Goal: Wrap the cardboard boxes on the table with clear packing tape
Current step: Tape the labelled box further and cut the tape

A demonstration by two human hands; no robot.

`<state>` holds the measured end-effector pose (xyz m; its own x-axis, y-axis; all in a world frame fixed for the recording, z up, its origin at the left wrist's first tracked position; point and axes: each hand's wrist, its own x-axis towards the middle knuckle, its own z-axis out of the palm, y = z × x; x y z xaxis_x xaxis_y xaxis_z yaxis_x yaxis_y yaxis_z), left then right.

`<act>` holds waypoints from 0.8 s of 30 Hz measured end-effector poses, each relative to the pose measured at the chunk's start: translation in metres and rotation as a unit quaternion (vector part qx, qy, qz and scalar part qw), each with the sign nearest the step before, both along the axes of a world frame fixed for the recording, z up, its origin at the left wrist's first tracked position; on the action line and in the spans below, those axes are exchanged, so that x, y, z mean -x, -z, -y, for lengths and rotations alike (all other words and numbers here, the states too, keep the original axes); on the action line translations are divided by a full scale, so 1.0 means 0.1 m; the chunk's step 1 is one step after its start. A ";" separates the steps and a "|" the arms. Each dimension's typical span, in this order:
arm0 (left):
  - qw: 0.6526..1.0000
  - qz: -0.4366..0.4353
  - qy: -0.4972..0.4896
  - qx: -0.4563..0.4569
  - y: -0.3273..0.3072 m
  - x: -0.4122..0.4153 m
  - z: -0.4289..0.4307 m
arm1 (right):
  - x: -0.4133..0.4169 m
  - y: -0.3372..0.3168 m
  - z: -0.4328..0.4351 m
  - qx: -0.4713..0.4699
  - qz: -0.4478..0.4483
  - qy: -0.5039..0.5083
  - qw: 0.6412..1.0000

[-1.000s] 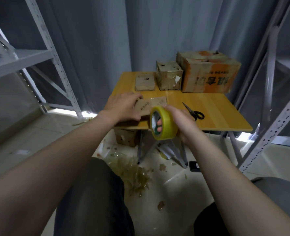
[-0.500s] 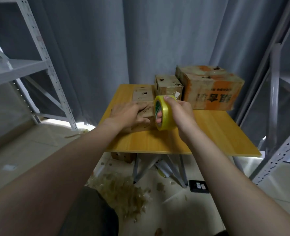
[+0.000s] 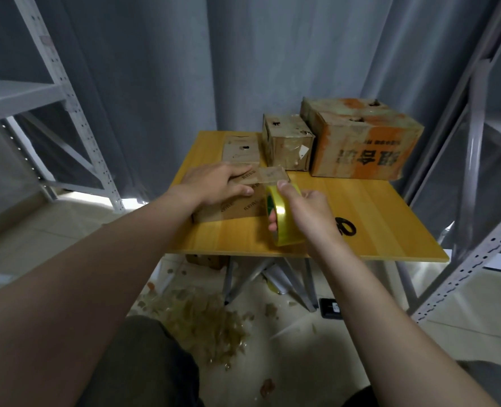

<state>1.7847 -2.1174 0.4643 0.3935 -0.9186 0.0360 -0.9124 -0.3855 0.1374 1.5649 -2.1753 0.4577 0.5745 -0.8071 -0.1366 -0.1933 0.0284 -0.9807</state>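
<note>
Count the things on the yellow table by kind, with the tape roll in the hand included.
Cardboard boxes: 4, near box, flat box, middle box, orange box
Tape roll: 1
Scissors: 1
Total: 6

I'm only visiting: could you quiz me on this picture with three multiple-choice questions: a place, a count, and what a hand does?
1. Where are the scissors?
A) on the floor
B) on the big box
C) on the table, by the right hand

2. How many cardboard boxes stand on the table?
A) four
B) two
C) six

3. What is the left hand doing?
A) holding scissors
B) pressing flat on the nearest box
C) hanging idle

Answers: C, black handles show on the wood; A, one under the hand, three behind; B, straight fingers lie on its top.
</note>
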 end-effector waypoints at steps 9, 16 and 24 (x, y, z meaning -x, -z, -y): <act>1.000 0.002 0.013 -0.006 0.01 -0.01 0.01 | 0.00 0.09 -0.04 -0.011 -0.020 0.011 1.000; 0.999 -0.033 0.015 -0.007 -0.05 -0.01 -0.06 | 0.11 -0.01 -0.11 -0.002 0.005 -0.014 1.000; 0.993 -0.119 0.000 -0.006 -0.11 -0.02 -0.12 | 0.13 -0.23 -0.22 -0.013 0.083 -0.034 0.996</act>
<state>1.7866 -2.1057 0.4754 0.3900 -0.9183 -0.0686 -0.8549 -0.3887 0.3437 1.5520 -2.1528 0.4807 0.6440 -0.7630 -0.0555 -0.0311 0.0463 -0.9984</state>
